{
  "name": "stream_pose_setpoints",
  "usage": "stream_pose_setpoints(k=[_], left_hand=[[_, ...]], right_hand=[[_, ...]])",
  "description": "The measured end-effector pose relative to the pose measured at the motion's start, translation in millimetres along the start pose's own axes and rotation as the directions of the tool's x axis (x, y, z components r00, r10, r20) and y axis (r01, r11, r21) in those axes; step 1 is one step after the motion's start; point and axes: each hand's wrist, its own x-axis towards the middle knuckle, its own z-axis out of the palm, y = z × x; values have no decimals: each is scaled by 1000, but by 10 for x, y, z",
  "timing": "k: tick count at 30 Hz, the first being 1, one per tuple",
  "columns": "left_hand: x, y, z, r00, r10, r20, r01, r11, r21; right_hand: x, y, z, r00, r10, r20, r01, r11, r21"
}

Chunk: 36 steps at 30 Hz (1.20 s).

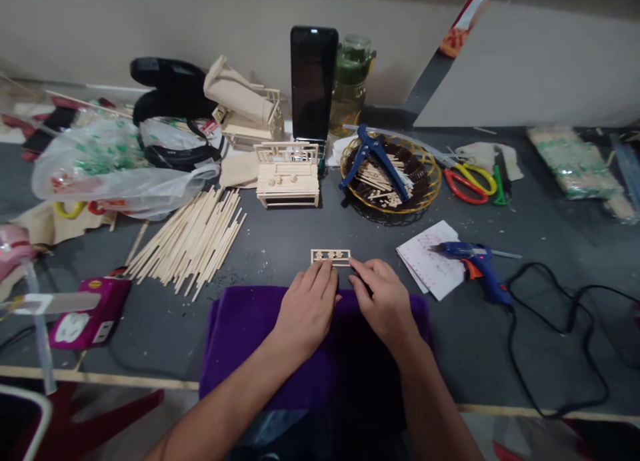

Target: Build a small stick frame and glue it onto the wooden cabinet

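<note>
A small wooden frame piece (331, 256) with round beads lies flat on the dark tabletop (280, 244) in front of me. My left hand (307, 308) rests on its near edge, fingers together and pressing on it. My right hand (384, 300) touches the piece's right end with its fingertips, fingers bent. Both wrists lie over a purple cloth (245, 341). A miniature wooden bench (287, 174) stands further back.
A bundle of wooden sticks (193, 238) lies to the left. A wicker basket (391, 174) holds sticks and a blue cutter. A blue glue gun (475, 264) with its cable, paper, scissors (470, 180), an upright phone (313, 81), a plastic bag (115, 168) surround the work spot.
</note>
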Motion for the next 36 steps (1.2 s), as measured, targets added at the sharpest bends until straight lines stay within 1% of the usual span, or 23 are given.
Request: stream_pose_setpoints(k=[3,6,13,16,19,21,29,36], left_hand=[[7,5,-13,1000,-4,13,3,1000,8],[15,3,-35,1000,-6,24,6,1000,21],[-1,-7,-36,1000,7,18,-7,999,35],[-9,-3,-26,1000,7,26,-8,999,40],[-10,1,-25,999,1,34,-2,999,41],[-9,5,-28,999,-7,35,6,999,41],[-13,12,-25,999,-9,37,7,999,39],[-7,20,-17,999,-18,33,16,999,41]], right_hand=[[12,32,-2,999,33,4,-33,998,57],[14,47,2,999,34,4,-34,998,59],[-2,43,24,999,-25,-28,25,1000,7],[0,30,28,996,-78,-47,76,996,-38],[5,10,32,991,-127,-36,122,987,-100],[8,0,36,990,-138,-30,133,983,-130],[13,-16,48,989,-142,-35,136,980,-145],[11,-22,43,993,-118,-17,115,983,-140]])
